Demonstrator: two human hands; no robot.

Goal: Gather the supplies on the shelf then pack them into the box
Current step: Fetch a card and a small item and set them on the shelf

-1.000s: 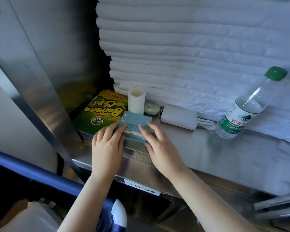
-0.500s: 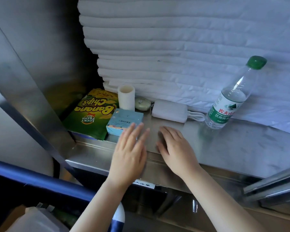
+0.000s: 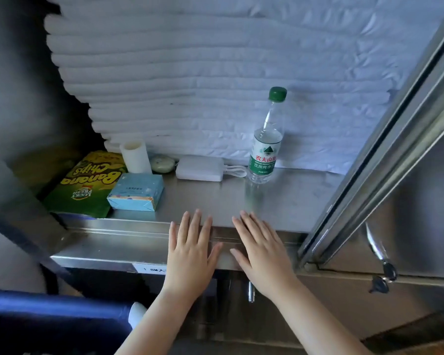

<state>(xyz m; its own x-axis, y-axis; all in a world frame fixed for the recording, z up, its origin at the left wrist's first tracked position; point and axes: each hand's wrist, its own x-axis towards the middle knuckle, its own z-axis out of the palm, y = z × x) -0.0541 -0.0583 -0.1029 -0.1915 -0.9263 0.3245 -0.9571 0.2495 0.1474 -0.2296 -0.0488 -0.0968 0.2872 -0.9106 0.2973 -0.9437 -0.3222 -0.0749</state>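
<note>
Hands lie nearest: the left hand point(image 3: 190, 254) and the right hand point(image 3: 262, 254) are side by side, palms down, over the front lip of the steel shelf point(image 3: 292, 201). Their fingers are straight and slightly spread and grip nothing (whether they press the metal, I cannot tell).

Beyond the left fingertips and off to the left, near but apart from them, a light-blue tissue pack point(image 3: 136, 192) lies flat. Its left edge is against a green-and-yellow chips bag point(image 3: 85, 185), also flat, with its print upside down from this view.

Further back stands a row:
- a white cylinder point(image 3: 136, 157), upright
- a pale green oval point(image 3: 162, 163)
- a white power bank point(image 3: 200, 167) with a looped cable
- a clear water bottle point(image 3: 265, 147), upright, green-capped and green-labelled, well beyond the right fingers

Behind everything rises a stack of folded white linens point(image 3: 215, 73).
</note>
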